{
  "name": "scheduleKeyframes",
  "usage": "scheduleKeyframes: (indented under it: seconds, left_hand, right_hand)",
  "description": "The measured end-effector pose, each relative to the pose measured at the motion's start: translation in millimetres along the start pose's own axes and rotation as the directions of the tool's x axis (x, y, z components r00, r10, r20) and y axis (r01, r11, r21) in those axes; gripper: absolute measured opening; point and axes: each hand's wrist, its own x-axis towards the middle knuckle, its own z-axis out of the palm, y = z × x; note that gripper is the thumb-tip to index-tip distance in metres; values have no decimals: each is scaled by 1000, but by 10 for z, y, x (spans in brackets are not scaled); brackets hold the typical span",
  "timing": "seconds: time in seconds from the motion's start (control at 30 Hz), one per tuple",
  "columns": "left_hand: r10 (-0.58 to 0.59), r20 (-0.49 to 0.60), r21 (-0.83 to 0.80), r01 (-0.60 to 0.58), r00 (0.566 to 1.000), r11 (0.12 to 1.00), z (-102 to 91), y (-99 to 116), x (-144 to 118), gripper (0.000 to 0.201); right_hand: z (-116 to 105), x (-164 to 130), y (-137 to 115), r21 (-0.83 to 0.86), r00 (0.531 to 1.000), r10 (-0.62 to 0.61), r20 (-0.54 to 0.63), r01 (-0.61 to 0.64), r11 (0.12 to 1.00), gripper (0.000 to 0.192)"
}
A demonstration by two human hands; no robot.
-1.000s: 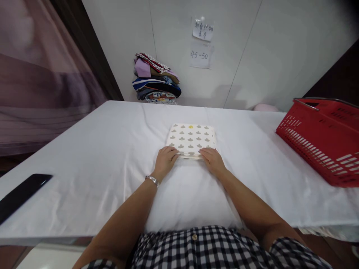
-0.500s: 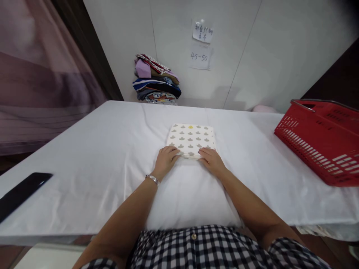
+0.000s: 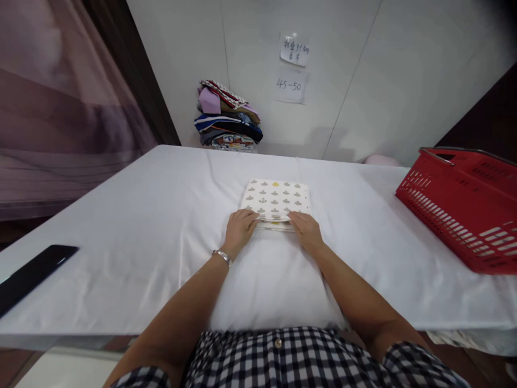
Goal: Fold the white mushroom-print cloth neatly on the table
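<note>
A folded white tablecloth with a grey repeated print and a few yellow and green marks lies on the white-covered table in front of me. My left hand pinches its near left corner, the thumb underneath. At the near right corner, my right hand grips the cloth in the same way. Between the hands the upper layers of the near edge are slightly raised, and a lower layer with a yellow mark shows below them. A silver bracelet circles my left wrist.
At the right stands a red plastic basket with a metal handle. A black phone-like slab lies at the left. Beyond the far edge rises a stack of folded fabrics against the wall. Paper notes hang on the wall; a pinkish curtain hangs left.
The near edge of the cloth's upper layers has been lifted a little by both hands, exposing the layer beneath. The fingers have closed more on the corners. The view has shifted slightly.
</note>
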Motion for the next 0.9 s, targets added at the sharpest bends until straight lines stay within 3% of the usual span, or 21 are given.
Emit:
scheduleKeyframes:
  seconds: [0.23, 0.6, 0.9]
  left_hand:
    - [51, 69, 62, -55, 996, 997, -14, 25, -28, 22]
    - [82, 75, 42, -86, 994, 995, -32, -25, -95, 26]
    - [56, 72, 58, -61, 996, 996, -11, -64, -108, 27]
  right_hand:
    - [63, -56, 99, -37, 993, -68, 99, 72, 997, 27]
    - [-17, -86, 111, 4, 973, -132, 189, 134, 991, 31]
    - [-99, -109, 94, -97, 962, -27, 272, 55, 994, 36]
